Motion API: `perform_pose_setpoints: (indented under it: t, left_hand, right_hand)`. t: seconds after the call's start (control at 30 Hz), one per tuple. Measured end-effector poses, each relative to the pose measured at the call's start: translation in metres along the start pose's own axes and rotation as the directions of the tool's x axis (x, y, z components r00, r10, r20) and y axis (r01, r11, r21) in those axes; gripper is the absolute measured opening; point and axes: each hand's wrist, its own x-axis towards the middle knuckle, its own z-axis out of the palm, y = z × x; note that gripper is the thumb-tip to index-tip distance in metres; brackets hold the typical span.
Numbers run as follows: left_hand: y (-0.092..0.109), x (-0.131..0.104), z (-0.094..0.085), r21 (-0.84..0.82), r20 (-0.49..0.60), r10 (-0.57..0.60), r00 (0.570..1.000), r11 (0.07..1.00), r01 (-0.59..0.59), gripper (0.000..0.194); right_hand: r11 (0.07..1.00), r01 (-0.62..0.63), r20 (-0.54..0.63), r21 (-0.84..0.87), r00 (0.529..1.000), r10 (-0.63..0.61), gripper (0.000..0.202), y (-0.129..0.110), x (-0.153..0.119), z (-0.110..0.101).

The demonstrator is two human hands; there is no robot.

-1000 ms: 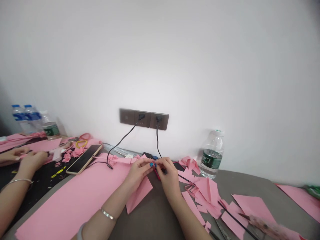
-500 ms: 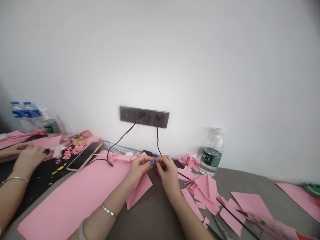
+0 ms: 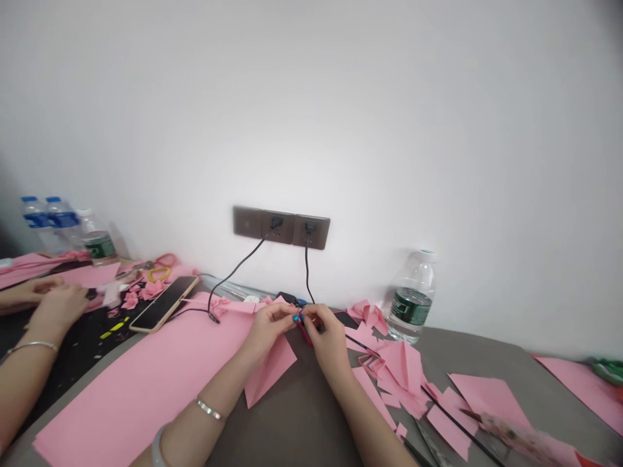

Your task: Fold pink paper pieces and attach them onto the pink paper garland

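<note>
My left hand and my right hand meet fingertip to fingertip over the grey table. Between their pinched fingers is a small piece of pink paper, mostly hidden by the fingers. Blue nails show on the thumbs. A pink sheet with a pointed corner lies under my left wrist, beside a large stack of pink paper. Just behind my right hand is a dark phone-like object with a red edge, partly covered.
A water bottle stands at right, near folded pink scraps, black rods and scissors. A phone lies left. Cables run from the wall sockets. Another person's hands work at far left.
My hands stay in nearly the same place, with only slight finger movement around the small pink piece. Nothing else has visibly moved on the table.
</note>
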Motion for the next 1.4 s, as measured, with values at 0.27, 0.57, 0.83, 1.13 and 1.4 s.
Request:
perform_pose_setpoints:
  t: [0.27, 0.57, 0.83, 1.13, 1.4]
  left_hand:
    - [-0.005, 0.002, 0.0, 0.194, 0.003, 0.195, 0.981, 0.962, -0.191, 0.01]
    - [0.007, -0.004, 0.006, -0.149, -0.092, -0.07, 0.993, 0.987, 0.056, 0.023]
    - [0.007, -0.003, 0.007, -0.192, -0.06, -0.161, 0.985, 0.97, 0.147, 0.028]
    - [0.002, -0.002, 0.005, -0.126, -0.081, -0.127, 0.989, 0.985, 0.116, 0.029]
    - [0.003, -0.002, 0.004, -0.06, -0.056, 0.002, 0.998, 0.998, -0.005, 0.024]
  right_hand:
    - [0.98, -0.14, 0.047, 0.145, 0.99, 0.134, 0.005, 0.003, 0.0, 0.002]
    - [0.997, 0.008, 0.043, 0.075, 0.999, -0.011, 0.016, -0.004, 0.0, 0.002]
    - [0.987, 0.158, 0.053, -0.036, 0.986, -0.156, 0.018, -0.011, -0.002, 0.002]
    - [0.998, 0.059, 0.057, 0.024, 0.997, -0.06, 0.01, -0.006, -0.003, 0.004]
    - [0.989, -0.075, -0.002, 0.131, 0.997, 0.076, 0.007, -0.003, -0.002, 0.004]
